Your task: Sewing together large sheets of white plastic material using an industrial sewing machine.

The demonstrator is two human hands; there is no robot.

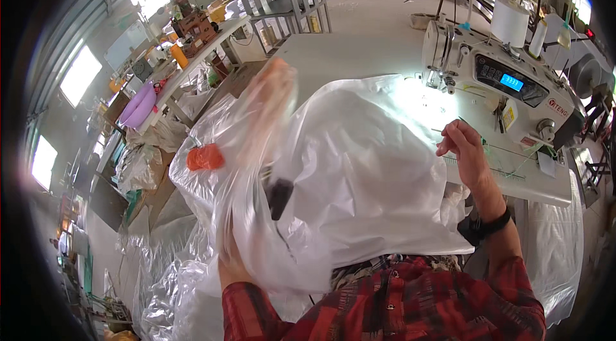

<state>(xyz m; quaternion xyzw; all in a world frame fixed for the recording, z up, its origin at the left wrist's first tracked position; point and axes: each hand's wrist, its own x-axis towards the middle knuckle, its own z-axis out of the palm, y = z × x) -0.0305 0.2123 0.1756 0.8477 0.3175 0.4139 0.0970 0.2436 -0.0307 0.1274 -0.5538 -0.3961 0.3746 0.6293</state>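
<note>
A large sheet of translucent white plastic film point(366, 167) spreads over the near part of the table and my lap. Seen through its left part, my left hand point(273, 87) and forearm are raised under the film. Motion smears the fingers, so their grip is unclear. My right hand point(465, 145) is at the film's right edge, fingers curled together; anything between them is too small to make out. Just beyond it is the sewing machine point(507, 74), its lamp lighting the needle area and its small blue display lit. An orange-red patch point(205, 157) shows at the film's left.
A white thread cone point(510, 22) stands above the machine. More clear film point(173, 289) hangs at lower left. A side bench point(192, 61) with a purple basin point(138, 104) runs along the left. An upturned chair point(282, 0) is beyond the table point(346, 52).
</note>
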